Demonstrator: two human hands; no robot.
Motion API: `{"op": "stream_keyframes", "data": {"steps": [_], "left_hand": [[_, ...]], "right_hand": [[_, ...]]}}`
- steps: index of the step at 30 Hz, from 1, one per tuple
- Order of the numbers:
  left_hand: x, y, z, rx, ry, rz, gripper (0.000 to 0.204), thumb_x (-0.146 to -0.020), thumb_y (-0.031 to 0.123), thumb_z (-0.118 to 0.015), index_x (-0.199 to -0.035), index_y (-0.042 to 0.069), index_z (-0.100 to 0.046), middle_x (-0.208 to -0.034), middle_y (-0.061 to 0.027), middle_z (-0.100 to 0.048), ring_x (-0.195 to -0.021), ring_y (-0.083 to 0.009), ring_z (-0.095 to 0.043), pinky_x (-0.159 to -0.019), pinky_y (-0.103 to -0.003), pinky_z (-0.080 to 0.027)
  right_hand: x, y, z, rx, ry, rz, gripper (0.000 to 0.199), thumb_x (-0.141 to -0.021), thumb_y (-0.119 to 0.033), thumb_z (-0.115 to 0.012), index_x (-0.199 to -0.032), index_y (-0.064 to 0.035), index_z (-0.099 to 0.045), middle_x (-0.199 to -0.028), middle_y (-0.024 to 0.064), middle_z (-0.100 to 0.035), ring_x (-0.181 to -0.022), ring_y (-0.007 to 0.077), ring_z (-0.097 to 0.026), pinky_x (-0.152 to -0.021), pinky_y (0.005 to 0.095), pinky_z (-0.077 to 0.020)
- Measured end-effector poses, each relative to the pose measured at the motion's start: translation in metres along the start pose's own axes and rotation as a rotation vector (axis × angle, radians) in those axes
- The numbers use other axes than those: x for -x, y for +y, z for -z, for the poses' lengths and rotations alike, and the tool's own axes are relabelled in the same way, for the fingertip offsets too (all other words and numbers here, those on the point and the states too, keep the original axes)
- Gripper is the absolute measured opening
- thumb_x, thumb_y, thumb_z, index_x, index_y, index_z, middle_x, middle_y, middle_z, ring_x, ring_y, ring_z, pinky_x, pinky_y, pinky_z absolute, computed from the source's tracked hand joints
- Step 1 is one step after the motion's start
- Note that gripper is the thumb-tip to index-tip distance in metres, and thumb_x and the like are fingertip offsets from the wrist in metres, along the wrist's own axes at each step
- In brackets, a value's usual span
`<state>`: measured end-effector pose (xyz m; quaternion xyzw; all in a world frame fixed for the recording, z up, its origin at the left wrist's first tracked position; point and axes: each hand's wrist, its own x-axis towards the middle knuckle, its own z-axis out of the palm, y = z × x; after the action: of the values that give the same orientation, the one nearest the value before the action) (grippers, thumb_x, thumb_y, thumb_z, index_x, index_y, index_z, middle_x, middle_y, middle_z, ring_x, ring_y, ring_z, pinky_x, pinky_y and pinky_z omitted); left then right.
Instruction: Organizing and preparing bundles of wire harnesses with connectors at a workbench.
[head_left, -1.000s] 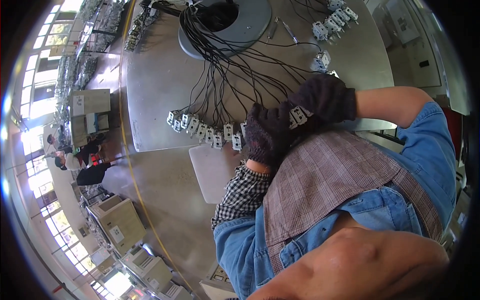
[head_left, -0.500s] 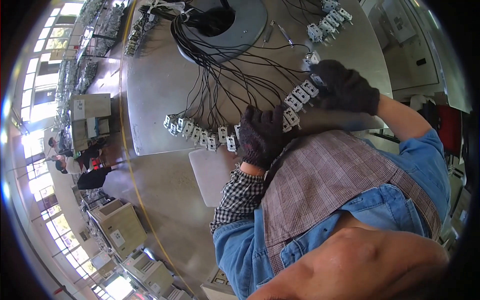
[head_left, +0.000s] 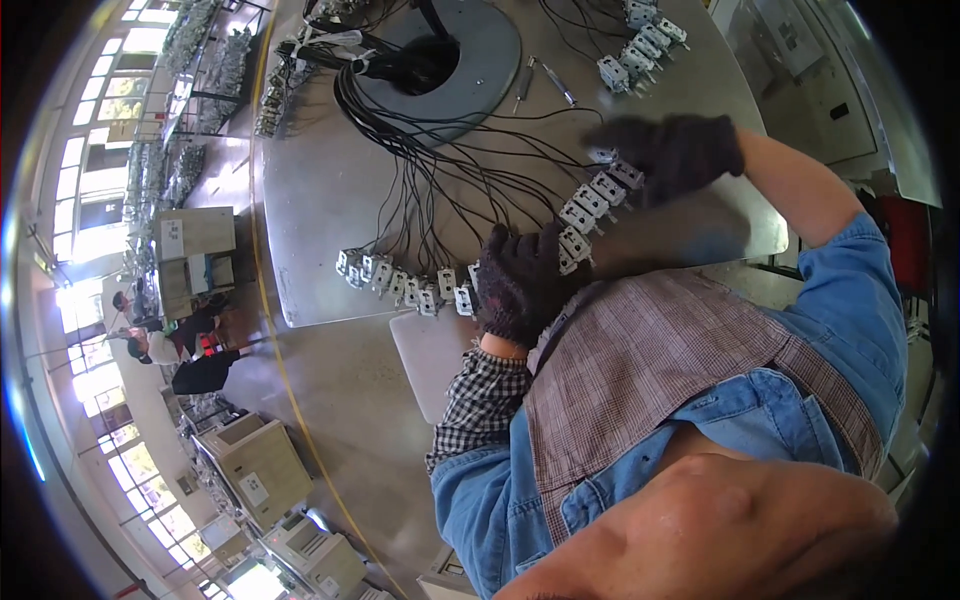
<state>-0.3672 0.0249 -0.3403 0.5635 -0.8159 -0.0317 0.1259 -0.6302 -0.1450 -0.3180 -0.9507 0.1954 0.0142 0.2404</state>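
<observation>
A curved row of small silvery metal blocks [head_left: 584,208] with black cables [head_left: 450,160] lies along the near part of the grey table. My left hand [head_left: 522,285], in a dark knit glove, curls over the middle of this row and hides several blocks. My right hand [head_left: 685,158], gloved the same way, is at the row's right end, its fingers reaching left over a block [head_left: 603,155] there. Motion smears those fingers, so their grip cannot be made out. The cables run from the blocks to a bundle at the round grey base [head_left: 490,75].
Two slim pen-like tools [head_left: 556,82] lie beside the base. More blocks [head_left: 643,55] sit at the far right of the table [head_left: 310,230], and another cluster [head_left: 270,105] at its far left edge. A pale stool top [head_left: 425,370] is below the near edge. People [head_left: 180,350] work in the distance.
My right hand has moved left and slightly up at the row's right end. My left hand stays on the row. The whole view has shifted a little.
</observation>
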Motion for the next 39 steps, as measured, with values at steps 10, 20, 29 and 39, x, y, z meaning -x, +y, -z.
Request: {"op": "stream_keyframes", "data": {"steps": [10,20,29,39], "left_hand": [[0.001,0.003,-0.001,-0.022,0.043,-0.005,0.061,-0.081,0.052,-0.075,-0.118,0.004,-0.065,-0.086,-0.0134,-0.071,-0.080,-0.0293,-0.067,-0.094,-0.045,-0.046],[0.002,0.003,-0.003,-0.042,0.087,-0.013,0.063,-0.081,0.053,-0.075,-0.120,0.004,-0.064,-0.087,-0.0141,-0.071,-0.084,-0.0300,-0.067,-0.097,-0.046,-0.046],[-0.004,0.003,0.004,-0.005,0.004,0.005,0.064,-0.077,0.051,-0.080,-0.116,0.002,-0.066,-0.087,-0.0165,-0.072,-0.082,-0.0328,-0.069,-0.096,-0.047,-0.050],[0.008,-0.002,-0.001,-0.033,0.029,0.020,0.065,-0.082,0.055,-0.073,-0.118,0.002,-0.064,-0.089,-0.0171,-0.071,-0.083,-0.0323,-0.066,-0.097,-0.047,-0.046]], "right_hand": [[-0.041,0.052,-0.027,0.054,0.210,0.014,0.046,-0.095,-0.048,-0.065,-0.130,-0.0177,-0.066,-0.109,0.0209,-0.071,-0.103,0.0371,-0.069,-0.091,0.0471,-0.0547],[-0.024,0.022,-0.047,0.110,0.703,-0.402,0.045,-0.087,-0.036,-0.075,-0.119,-0.0084,-0.058,-0.119,0.0199,-0.063,-0.098,0.0406,-0.067,-0.084,0.0480,-0.0554],[-0.019,0.040,-0.019,-0.050,-0.093,-0.095,0.035,-0.086,-0.020,-0.070,-0.118,-0.0086,-0.066,-0.121,0.0154,-0.067,-0.102,0.0370,-0.068,-0.085,0.0447,-0.0570],[-0.067,0.013,0.069,-0.471,-0.403,-0.590,0.061,-0.093,-0.022,-0.059,-0.152,-0.0200,-0.045,-0.122,0.0134,-0.069,-0.099,0.0303,-0.072,-0.086,0.0439,-0.0581]]}}
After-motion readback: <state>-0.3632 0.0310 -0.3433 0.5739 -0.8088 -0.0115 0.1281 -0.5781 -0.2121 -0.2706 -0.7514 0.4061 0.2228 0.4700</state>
